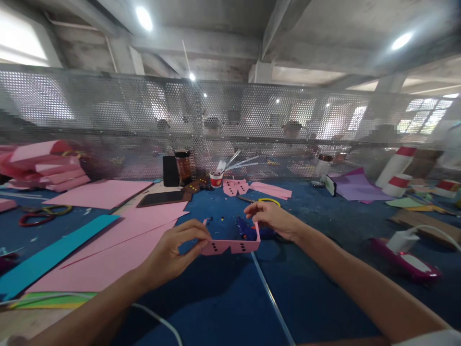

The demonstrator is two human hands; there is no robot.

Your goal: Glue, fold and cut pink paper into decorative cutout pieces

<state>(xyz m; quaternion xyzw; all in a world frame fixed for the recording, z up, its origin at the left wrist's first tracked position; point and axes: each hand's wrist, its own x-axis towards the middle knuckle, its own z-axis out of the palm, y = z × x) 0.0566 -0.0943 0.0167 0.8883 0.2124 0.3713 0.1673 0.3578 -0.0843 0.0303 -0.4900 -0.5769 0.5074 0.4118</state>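
Between my two hands is a pair of pink paper glasses [230, 246] with small dark square holes in the lenses. My left hand [187, 240] pinches its left end between thumb and fingers. The fingers of my right hand [268, 217] are closed on the folded side arm at the right. Just behind the glasses, a blue glue gun [248, 229] lies on the table, partly covered by my right hand and the paper. From below the glasses a long clear glue stick [272, 298] runs toward me. Another pair of pink paper glasses [236, 187] rests farther back.
Scissors with yellow handles [269, 201] lie behind my right hand. Pink sheets [144, 240] and a blue strip [61, 254] cover the left. A cup [216, 179] holds glue sticks. At right sits a magenta device [406, 262] with a cable. A perforated metal screen [230, 120] borders the back.
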